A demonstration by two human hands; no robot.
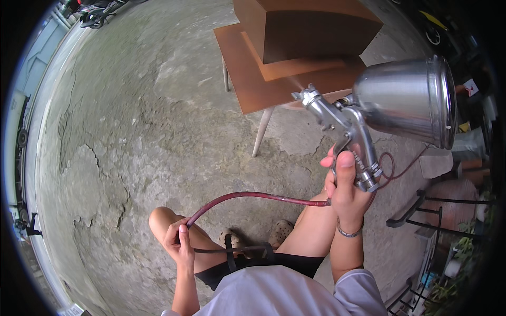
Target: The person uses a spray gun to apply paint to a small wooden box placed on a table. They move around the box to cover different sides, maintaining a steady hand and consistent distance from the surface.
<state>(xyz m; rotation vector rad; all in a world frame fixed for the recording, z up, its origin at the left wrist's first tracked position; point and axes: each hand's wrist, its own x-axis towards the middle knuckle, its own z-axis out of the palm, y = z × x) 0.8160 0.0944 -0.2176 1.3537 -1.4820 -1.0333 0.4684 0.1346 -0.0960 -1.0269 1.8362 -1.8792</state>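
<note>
My right hand [348, 184] is wrapped round the handle of a silver spray gun [337, 124], with a finger at its trigger. The gun's large metal cup [403, 100] sticks out to the right. From its nozzle a faint mist drifts toward a brown board [247, 79], on which a brown box [311, 31] stands. Glossier, more orange patches show on the board beside the box. Over my left knee, my left hand [180, 239] is closed on a dark red air hose [247, 195], which arches across to the gun's handle.
The board rests on a support with pale legs [262, 131] on cracked concrete [121, 137]. Behind the gun, more thin hose [392, 171] loops along the ground. Black metal bars [421, 210] and potted plants [458, 258] line the right side. A motorbike [97, 16] is parked far left.
</note>
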